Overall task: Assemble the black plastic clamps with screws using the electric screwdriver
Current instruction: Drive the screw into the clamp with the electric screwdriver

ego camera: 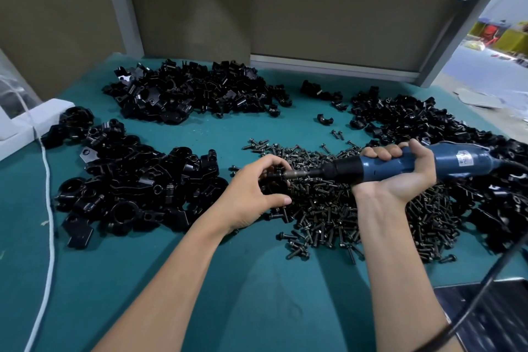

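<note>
My left hand grips a black plastic clamp above the left edge of the screw pile. My right hand holds the blue electric screwdriver lying level, pointing left. Its metal bit meets the clamp between my left fingers. Most of the clamp is hidden by my fingers. Whether a screw sits on the bit cannot be seen.
Heaps of black clamp parts lie on the green mat: one at far centre, one at left, one at right. A white cord runs down the left side. The screwdriver's black cable trails at lower right.
</note>
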{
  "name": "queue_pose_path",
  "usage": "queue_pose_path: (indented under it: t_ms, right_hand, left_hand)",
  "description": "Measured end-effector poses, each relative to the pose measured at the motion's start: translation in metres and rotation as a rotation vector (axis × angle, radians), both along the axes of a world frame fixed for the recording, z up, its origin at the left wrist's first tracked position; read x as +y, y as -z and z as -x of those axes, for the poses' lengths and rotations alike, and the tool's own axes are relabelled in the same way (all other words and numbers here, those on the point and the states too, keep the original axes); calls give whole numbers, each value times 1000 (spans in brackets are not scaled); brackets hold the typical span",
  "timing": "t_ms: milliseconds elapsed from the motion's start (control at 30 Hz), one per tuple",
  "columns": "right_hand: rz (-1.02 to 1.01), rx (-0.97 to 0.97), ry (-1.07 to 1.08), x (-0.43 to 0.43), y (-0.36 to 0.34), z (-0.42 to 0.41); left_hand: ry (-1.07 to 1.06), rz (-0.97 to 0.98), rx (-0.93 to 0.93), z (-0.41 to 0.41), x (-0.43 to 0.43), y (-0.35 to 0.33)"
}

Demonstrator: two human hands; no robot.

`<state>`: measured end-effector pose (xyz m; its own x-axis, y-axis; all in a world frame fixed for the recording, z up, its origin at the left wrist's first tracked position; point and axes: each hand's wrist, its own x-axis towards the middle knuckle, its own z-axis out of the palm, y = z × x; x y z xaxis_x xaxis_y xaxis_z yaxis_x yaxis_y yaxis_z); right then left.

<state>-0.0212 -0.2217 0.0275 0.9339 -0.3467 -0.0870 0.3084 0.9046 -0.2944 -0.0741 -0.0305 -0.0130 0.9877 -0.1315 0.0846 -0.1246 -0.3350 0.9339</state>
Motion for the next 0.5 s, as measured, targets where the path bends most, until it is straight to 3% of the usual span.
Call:
queue_pose_path:
  t_ms: [500]
  right_hand:
    - [-31, 13, -23, 7, -1, 0]
  left_hand:
    - [-28, -8, 7, -1, 6, 2]
